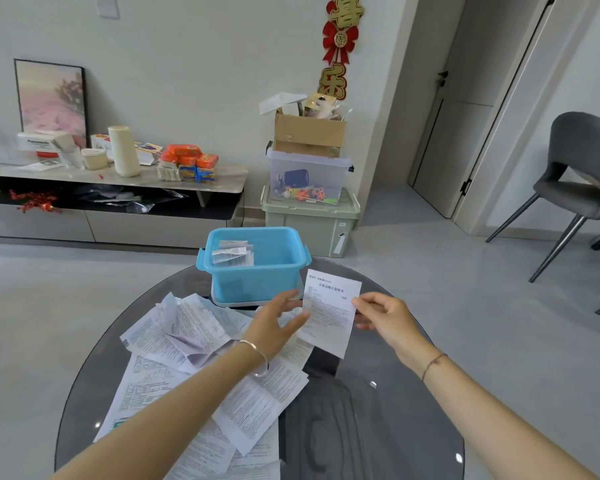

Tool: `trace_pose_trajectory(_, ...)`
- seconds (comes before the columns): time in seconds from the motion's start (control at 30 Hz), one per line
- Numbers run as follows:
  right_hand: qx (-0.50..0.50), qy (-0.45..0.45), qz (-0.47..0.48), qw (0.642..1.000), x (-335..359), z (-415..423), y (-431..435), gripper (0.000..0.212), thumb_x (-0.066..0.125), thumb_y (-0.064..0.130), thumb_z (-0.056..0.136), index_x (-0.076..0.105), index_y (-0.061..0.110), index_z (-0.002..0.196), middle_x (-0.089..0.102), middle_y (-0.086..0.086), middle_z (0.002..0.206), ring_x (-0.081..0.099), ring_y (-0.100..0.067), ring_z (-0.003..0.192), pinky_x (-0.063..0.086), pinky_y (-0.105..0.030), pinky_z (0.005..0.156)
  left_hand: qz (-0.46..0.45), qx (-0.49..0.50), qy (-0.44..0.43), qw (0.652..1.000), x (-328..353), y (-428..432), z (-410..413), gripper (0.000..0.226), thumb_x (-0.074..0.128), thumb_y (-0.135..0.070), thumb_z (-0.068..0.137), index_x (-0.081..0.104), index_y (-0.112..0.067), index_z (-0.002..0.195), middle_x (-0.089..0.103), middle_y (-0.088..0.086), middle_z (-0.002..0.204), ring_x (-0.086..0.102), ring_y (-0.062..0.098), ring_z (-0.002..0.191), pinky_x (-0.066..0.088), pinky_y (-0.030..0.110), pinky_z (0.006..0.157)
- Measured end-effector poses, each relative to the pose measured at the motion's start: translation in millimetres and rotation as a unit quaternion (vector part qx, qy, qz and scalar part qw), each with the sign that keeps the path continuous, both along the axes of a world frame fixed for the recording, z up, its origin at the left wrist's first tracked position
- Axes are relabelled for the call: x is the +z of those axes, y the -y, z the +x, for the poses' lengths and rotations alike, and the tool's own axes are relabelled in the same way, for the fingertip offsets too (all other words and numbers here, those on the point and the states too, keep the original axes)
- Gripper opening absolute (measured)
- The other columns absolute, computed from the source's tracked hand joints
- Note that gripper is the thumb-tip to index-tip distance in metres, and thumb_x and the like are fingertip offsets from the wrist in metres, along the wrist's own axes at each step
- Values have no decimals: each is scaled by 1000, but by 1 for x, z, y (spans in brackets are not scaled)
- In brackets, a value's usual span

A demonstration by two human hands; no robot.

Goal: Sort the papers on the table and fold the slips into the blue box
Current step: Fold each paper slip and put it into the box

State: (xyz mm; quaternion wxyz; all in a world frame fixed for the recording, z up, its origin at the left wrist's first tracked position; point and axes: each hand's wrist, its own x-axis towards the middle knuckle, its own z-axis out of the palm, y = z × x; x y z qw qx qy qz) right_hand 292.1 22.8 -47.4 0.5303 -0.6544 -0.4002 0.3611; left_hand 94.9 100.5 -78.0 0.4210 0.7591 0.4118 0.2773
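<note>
Loose printed papers point(194, 341) lie overlapping across the left half of the round glass table point(378, 410). The blue box point(257, 278) stands at the far edge with folded slips point(232, 252) inside (against its left wall). The left hand point(274, 323) is released, its straight fingers at the left edge of an unfolded slip point(329, 310). The slip is held above the table, just right of the box. The right hand point(381, 317) pinches its right edge.

A pale wall point(187, 64) backs a low marble-topped sideboard point(227, 175) at ten o'clock, where a framed pink picture point(51, 98) leans. At twelve o'clock, stacked storage bins point(303, 225) carry a cardboard box point(309, 133) beneath a red and gold ornament point(338, 46). A grey door point(465, 116) stands at one o'clock, a grey chair point(582, 161) at three, on grey floor point(465, 271).
</note>
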Motion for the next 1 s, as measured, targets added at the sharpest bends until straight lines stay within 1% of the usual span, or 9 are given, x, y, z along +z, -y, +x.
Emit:
trace_pose_trajectory(0.13,11,23,43,999,23,12,25,8,60,13,93,66,9,92,75,-3,87,70,-18,80,56,-27,77,-19,-17,80,996,32,12,19,25,70,-26,84,63,-24,108,68,-11,96,65,8,92,53,19,83)
trace_pose_trajectory(0.27,60,108,100,987,32,19,58,18,65,3,87,71,19,93,75,7,90,69,-7,87,51,-15,79,25,-60,116,991,42,33,29,3,72,-16,82,73,-19,82,71,-10,82,64,-4,73,50,10,71)
trace_pose_trajectory(0.33,52,222,129,965,25,21,81,29,64,-5,84,75,22,90,74,14,93,67,0,93,47,-11,83,103,-59,84,989,38,45,29,16,71,-7,83,76,-21,88,71,-12,89,63,-7,81,47,8,78)
trace_pose_trajectory(0.43,87,401,175,895,-10,23,111,28,66,0,79,76,20,97,70,17,106,63,3,103,46,-12,91,189,-114,18,975,20,61,22,27,66,-3,84,75,-23,100,71,-9,108,62,2,102,44,14,96)
trace_pose_trajectory(0.53,160,458,137,864,-54,24,136,29,72,1,75,76,20,95,70,16,107,62,4,103,47,-12,91,215,-215,-113,946,-5,80,14,29,61,-14,91,68,-24,118,64,-5,125,57,9,114,39,17,101)
trace_pose_trajectory(0.63,193,439,57,876,-68,27,147,30,70,2,80,76,25,98,68,22,108,58,10,101,42,-2,86,216,-272,-232,908,-27,95,7,36,55,-27,96,55,-32,132,56,-7,134,51,13,123,37,19,102)
trace_pose_trajectory(0.77,201,418,-2,886,-68,28,152,25,68,12,86,75,30,102,67,25,104,55,17,97,41,-2,85,220,-301,-271,888,-33,100,-1,42,53,-35,96,49,-28,137,50,-6,140,47,13,128,31,12,102)
trace_pose_trajectory(0.9,174,333,-29,926,-64,24,151,12,66,32,88,75,35,96,71,22,90,65,-2,82,52,-21,72,221,-276,-265,897,-31,99,-6,67,24,-67,82,62,-29,122,62,-2,115,57,14,104,46,25,86)
trace_pose_trajectory(1.0,86,230,-49,968,-66,21,141,9,65,32,88,74,28,87,72,4,80,60,-13,66,51,-31,56,189,-214,-212,935,-32,101,-4,54,34,-59,88,64,-23,116,65,-1,96,56,11,86,43,23,78)
